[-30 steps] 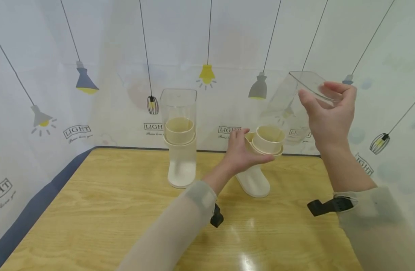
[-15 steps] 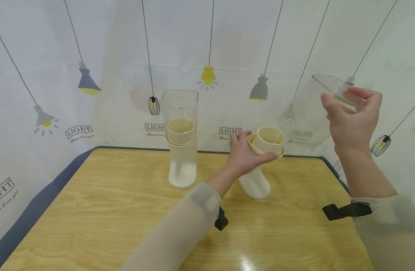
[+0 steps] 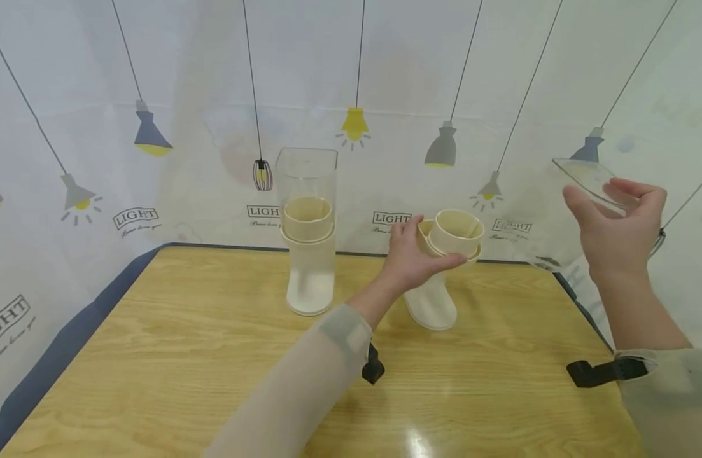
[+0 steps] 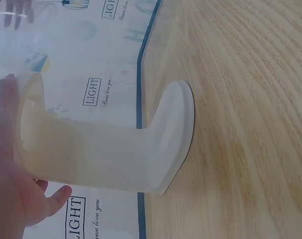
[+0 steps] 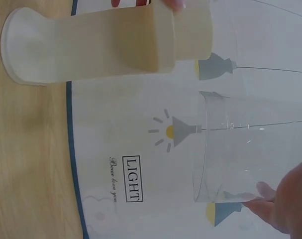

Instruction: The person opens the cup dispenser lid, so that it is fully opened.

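Note:
A cream dispenser stand (image 3: 433,305) with a ring-shaped top stands on the wooden table. My left hand (image 3: 410,257) grips it just under the collar, thumb across the near side. To the right, my right hand (image 3: 622,235) holds a clear open-ended container (image 5: 250,149) in the air, thumb and fingers on opposite sides. That container is apart from the stand in the right wrist view; its outline is faint in the head view. A second cream stand (image 3: 310,273) is at the left, with a clear container (image 3: 307,172) fitted over its ring.
The wooden table (image 3: 213,356) has a dark blue edge. Behind it hangs a pale cloth (image 3: 202,165) printed with lamps and the word LIGHT. Black camera straps are on both wrists.
My right hand has carried the clear container rightward and somewhat down, away from above the stand. My left hand keeps its hold, nearly unmoved. The second stand has not moved.

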Demonstrator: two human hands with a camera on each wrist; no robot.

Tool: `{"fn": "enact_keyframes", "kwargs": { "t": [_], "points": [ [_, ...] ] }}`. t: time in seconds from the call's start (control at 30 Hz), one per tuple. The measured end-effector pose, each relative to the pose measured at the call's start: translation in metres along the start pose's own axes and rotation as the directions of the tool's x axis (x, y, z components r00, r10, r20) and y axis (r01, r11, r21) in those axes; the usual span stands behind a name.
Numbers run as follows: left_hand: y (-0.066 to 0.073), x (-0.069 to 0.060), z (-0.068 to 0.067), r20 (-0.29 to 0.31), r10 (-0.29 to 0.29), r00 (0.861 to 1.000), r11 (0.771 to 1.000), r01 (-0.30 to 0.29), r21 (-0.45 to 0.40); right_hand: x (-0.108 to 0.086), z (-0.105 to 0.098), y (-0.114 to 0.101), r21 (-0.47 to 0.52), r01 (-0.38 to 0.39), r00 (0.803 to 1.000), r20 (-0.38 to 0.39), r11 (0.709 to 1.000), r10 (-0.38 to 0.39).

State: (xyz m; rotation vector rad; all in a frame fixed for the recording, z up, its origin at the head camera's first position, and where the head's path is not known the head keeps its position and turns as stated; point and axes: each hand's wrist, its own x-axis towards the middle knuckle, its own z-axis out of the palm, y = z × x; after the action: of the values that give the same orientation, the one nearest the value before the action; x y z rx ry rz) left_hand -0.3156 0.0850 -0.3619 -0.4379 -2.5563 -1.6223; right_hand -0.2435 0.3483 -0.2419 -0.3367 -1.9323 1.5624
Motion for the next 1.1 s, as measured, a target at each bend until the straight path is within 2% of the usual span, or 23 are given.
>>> {"fn": "enact_keyframes", "kwargs": {
  "t": [0.13, 0.27, 0.37, 0.47, 0.6, 0.7, 0.8, 0.93, 1.1],
  "points": [
    [-0.001, 0.003, -0.003, 0.021, -0.003, 1.000, 1.000, 0.003, -0.005, 0.005, -0.006, 0.019, 0.015, -0.061, 0.997, 0.052, 0.998, 0.060],
    [-0.001, 0.004, -0.006, 0.040, -0.010, 0.999, 1.000, 0.010, 0.006, 0.009, -0.009, 0.045, -0.131, -0.072, 0.990, 0.108, 0.989, 0.086],
    [-0.001, 0.005, -0.007, 0.059, -0.014, 0.998, 1.000, 0.014, 0.006, 0.011, -0.013, 0.067, -0.266, -0.059, 0.981, 0.164, 0.962, 0.105],
    [-0.001, 0.006, -0.009, 0.080, -0.020, 0.997, 1.000, 0.020, 0.006, 0.014, -0.017, 0.090, -0.387, -0.041, 0.968, 0.213, 0.921, 0.133],
    [-0.002, 0.007, -0.010, 0.099, -0.031, 0.995, 0.999, 0.029, 0.022, 0.017, -0.020, 0.116, -0.470, -0.040, 0.949, 0.257, 0.882, 0.180],
    [-0.003, 0.009, -0.011, 0.105, -0.038, 0.994, 0.999, 0.035, 0.031, 0.016, -0.021, 0.130, -0.486, -0.062, 0.941, 0.262, 0.872, 0.213],
    [-0.003, 0.010, -0.011, 0.111, -0.033, 0.993, 0.999, 0.030, 0.028, 0.016, -0.022, 0.144, -0.492, -0.095, 0.941, 0.239, 0.866, 0.239],
    [-0.004, 0.013, -0.011, 0.120, -0.019, 0.993, 0.999, 0.015, 0.028, 0.017, -0.022, 0.159, -0.498, -0.109, 0.950, 0.204, 0.860, 0.239],
    [-0.003, 0.013, -0.013, 0.126, -0.015, 0.992, 1.000, 0.013, 0.019, 0.017, -0.017, 0.163, -0.486, -0.109, 0.959, 0.177, 0.867, 0.220]
  ]
}}
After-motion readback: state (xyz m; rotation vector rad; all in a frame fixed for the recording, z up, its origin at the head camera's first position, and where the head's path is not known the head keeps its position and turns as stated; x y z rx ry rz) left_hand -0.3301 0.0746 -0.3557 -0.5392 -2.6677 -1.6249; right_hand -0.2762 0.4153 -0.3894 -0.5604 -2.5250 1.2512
